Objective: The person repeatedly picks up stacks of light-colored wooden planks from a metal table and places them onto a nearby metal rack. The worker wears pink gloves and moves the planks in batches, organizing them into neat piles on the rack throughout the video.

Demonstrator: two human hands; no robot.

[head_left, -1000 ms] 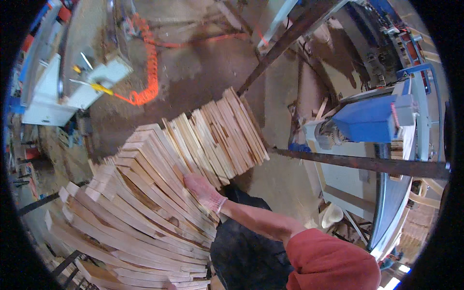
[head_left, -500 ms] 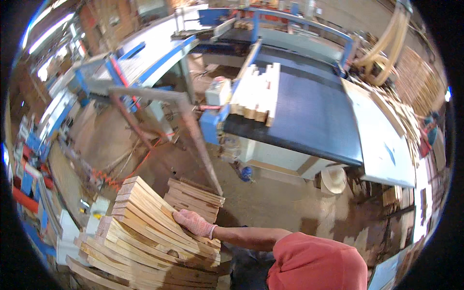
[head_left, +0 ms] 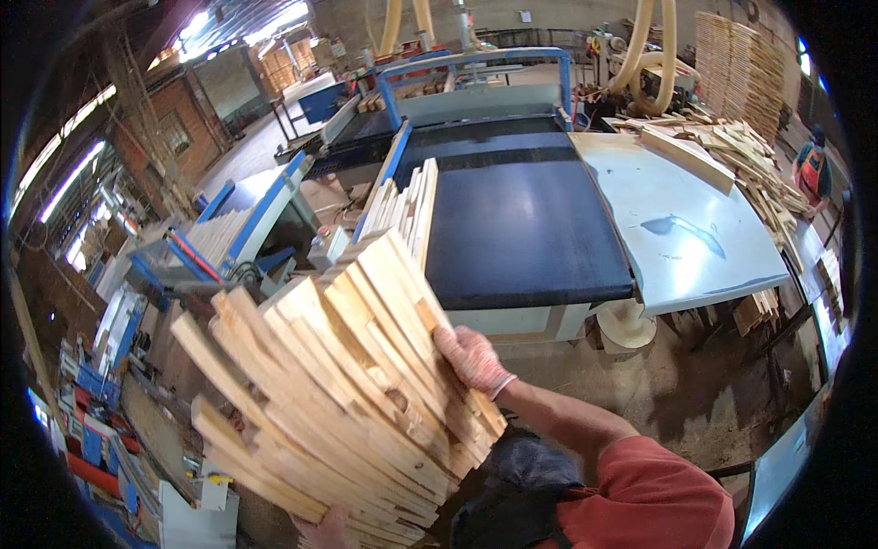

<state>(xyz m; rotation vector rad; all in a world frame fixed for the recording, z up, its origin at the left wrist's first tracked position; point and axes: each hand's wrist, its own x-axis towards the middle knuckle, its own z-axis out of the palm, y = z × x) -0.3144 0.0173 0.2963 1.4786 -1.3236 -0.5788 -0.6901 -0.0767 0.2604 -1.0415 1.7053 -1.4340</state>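
Observation:
Between my two hands is a thick bundle of pale wooden strips (head_left: 338, 393), lifted and tilted, its ends uneven and fanned out. My right hand (head_left: 476, 359), in a knitted pinkish-white glove, is closed against the bundle's right side. At the lower edge my left hand (head_left: 325, 529) grips the left side; most of its fingers are hidden beneath the wood. Just beyond the bundle, more wooden strips (head_left: 422, 206) lie on the left part of a machine's black conveyor belt (head_left: 521, 233).
Right of the belt is a shiny metal-topped table (head_left: 681, 229), with a heap of loose wood (head_left: 745, 160) behind it. A whitish bucket (head_left: 626, 325) stands under the table's near corner. Another person (head_left: 811, 174) is at the far right. Blue-framed machinery (head_left: 247, 220) stands on the left.
The bundle has come up from the lower stack toward the belt, with my right hand on its side. My left hand now shows at its lower left. The view has turned and risen.

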